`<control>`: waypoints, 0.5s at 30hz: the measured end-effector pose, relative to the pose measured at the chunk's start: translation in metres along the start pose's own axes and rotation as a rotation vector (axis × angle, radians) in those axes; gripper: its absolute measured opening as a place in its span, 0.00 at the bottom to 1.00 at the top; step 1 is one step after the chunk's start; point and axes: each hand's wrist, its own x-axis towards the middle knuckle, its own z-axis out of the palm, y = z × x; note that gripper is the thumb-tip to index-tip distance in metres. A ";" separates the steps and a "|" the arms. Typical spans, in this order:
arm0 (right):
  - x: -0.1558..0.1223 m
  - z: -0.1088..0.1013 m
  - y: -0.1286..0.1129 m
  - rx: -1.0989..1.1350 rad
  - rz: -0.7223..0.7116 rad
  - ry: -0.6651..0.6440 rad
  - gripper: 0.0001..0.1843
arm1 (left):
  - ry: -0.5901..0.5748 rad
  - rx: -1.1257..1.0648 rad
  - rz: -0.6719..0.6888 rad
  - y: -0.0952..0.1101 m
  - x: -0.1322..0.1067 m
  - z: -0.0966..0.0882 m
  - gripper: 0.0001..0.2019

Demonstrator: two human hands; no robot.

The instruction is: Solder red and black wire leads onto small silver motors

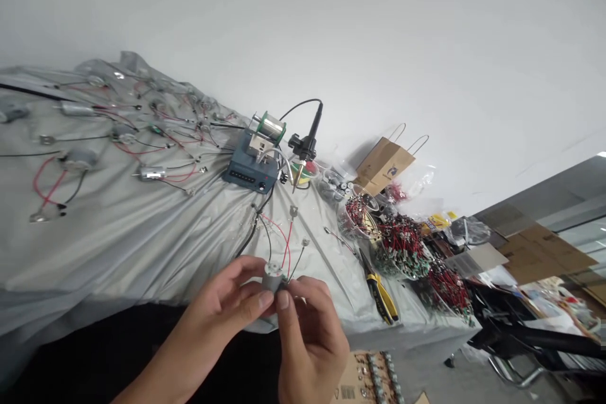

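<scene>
Motor (273,279) – small, grey, cylindrical – is held off the grey sheet (142,240), near the table's front edge, its pale end face up. Left hand (230,303): fingers closed around the motor, thumb on the near side, forefinger behind. Right hand (310,322): thumb and forefinger drawn together at the motor's right side; whether they pinch a wire or the casing cannot be told. Red wire (287,243) and black wire (297,262) extend from the motor area, ending in small metal tabs.

Beyond the hands stands a blue box (250,167) bearing a solder spool (273,126). Soldering iron (310,129) is mounted just right of it, tip down. Further motors with leads lie at left. On the right: yellow-and-black pliers (380,297), lying flat beside containers of red-and-black wire bundles (402,246); a brown paper bag (384,164) stands behind, near the wall.
</scene>
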 end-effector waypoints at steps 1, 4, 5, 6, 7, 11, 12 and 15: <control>0.000 0.002 -0.002 0.020 0.003 -0.008 0.07 | -0.002 -0.010 0.007 0.001 -0.001 -0.001 0.22; 0.001 0.008 -0.005 0.056 0.008 -0.013 0.07 | 0.010 -0.050 0.015 0.006 -0.004 -0.004 0.21; 0.001 0.010 -0.006 0.064 0.004 -0.015 0.07 | 0.022 -0.069 0.018 0.007 -0.005 -0.004 0.20; 0.000 0.013 -0.007 0.070 0.002 -0.019 0.06 | 0.037 -0.090 0.025 0.008 -0.006 -0.004 0.20; 0.000 0.015 -0.007 0.074 0.001 -0.023 0.06 | 0.047 -0.109 0.032 0.008 -0.006 -0.005 0.19; -0.002 0.024 -0.008 0.085 0.000 0.010 0.06 | 0.053 -0.171 0.022 0.009 -0.010 -0.007 0.20; -0.002 0.025 -0.008 0.088 0.000 0.016 0.07 | 0.059 -0.184 0.014 0.009 -0.011 -0.009 0.20; -0.003 0.027 -0.007 0.103 0.013 -0.003 0.08 | 0.085 -0.191 0.011 0.010 -0.012 -0.012 0.20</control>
